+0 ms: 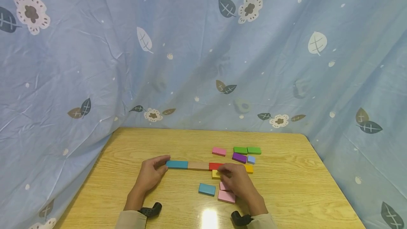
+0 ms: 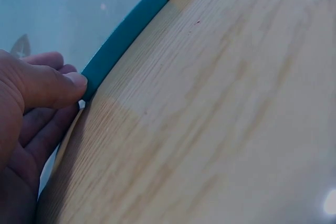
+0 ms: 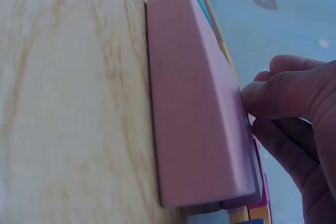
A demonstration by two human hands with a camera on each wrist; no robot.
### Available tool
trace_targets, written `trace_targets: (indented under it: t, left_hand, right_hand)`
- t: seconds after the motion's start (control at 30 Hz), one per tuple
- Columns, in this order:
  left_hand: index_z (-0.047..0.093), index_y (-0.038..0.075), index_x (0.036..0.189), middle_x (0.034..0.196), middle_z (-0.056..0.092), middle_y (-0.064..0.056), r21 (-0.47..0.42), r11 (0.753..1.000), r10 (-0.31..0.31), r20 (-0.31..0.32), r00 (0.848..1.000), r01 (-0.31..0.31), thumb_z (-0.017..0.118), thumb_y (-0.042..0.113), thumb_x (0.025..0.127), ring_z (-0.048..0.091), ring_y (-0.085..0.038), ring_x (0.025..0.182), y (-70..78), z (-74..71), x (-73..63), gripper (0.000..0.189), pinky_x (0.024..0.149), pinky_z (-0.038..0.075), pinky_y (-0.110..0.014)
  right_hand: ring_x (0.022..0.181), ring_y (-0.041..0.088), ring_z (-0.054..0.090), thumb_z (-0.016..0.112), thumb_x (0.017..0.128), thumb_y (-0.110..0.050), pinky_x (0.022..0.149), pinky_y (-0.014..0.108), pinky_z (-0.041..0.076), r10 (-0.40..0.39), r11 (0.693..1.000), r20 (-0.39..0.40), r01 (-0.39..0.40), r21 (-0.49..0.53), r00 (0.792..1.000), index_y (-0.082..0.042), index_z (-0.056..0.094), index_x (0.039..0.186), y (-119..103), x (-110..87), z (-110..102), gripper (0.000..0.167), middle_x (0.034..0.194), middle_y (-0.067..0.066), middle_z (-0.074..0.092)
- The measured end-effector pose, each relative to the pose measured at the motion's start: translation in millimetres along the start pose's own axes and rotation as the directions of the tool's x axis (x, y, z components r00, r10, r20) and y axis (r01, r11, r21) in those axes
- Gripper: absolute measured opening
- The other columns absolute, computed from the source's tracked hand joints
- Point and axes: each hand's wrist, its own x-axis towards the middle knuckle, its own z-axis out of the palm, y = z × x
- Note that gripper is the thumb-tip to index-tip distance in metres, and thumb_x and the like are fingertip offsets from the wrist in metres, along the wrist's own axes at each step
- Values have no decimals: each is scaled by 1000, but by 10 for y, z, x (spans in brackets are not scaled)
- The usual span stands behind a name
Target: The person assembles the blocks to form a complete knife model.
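My left hand [image 1: 150, 175] pinches the left end of a blue block [image 1: 177, 164], which starts a straight row. A bare wood block [image 1: 198, 166] and a red block [image 1: 214, 166] continue it. In the left wrist view the thumb touches the end of the teal-looking block [image 2: 123, 40]. My right hand [image 1: 236, 179] pinches a yellow block [image 1: 216, 174] just in front of the red one and hides much of both. Under that hand lie two pink blocks, one partly covered and one pink block [image 1: 226, 197] nearer me. The pink block [image 3: 189, 98] partly hides the right fingertips in the right wrist view.
Behind the row lie a rose block [image 1: 219, 151], two green blocks [image 1: 240, 150], a purple block [image 1: 239, 157] and a small light-blue block [image 1: 251, 159]. An orange block [image 1: 249, 169] sits right of my right hand, another blue block [image 1: 207, 189] in front. A patterned curtain [image 1: 190, 45] borders the table.
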Motion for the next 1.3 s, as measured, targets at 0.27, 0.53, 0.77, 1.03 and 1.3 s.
trace_targets:
  t: [0.27,0.53,0.77,1.03,1.3]
  left_hand:
    - [74,8,142,140,76,-8,5,1000,-4,-3,1000,4,77,-3,99,72,-32,133,12,-5,6,45,113,58,-50]
    - [75,9,141,139,77,-8,4,1000,1,-10,1000,-1,77,-4,98,73,-31,132,15,-8,4,45,113,59,-49]
    - [75,10,141,139,76,-8,-6,1000,4,-10,1000,-4,77,-4,99,72,-32,132,5,0,-1,44,112,59,-49]
    - [74,7,142,140,76,-9,-19,1000,4,-5,1000,-4,77,-4,99,72,-32,133,-7,8,9,44,113,58,-49]
    - [74,7,142,140,76,-8,-10,1000,6,-6,1000,-6,77,-3,98,72,-32,132,-1,1,2,45,113,58,-50]
  right_hand:
    - [96,12,79,84,90,5,86,28,68,16,1000,13,-16,25,1000,-13,84,105,-19,9,-18,24,104,-3,83]
    - [94,13,80,84,92,3,83,23,67,19,994,32,-23,105,999,-11,84,106,-4,13,-46,20,103,-1,83]
    - [97,13,81,87,92,-2,88,26,68,48,982,-17,-44,185,999,-14,85,108,97,-54,-139,21,105,-2,84]
    - [106,25,81,86,96,-10,97,27,66,108,941,-3,-101,324,994,-8,83,115,236,-286,-370,19,113,9,84]
    - [109,20,81,86,95,-13,98,21,63,161,927,-1,-151,343,987,-5,82,120,389,-517,-555,26,118,13,83]
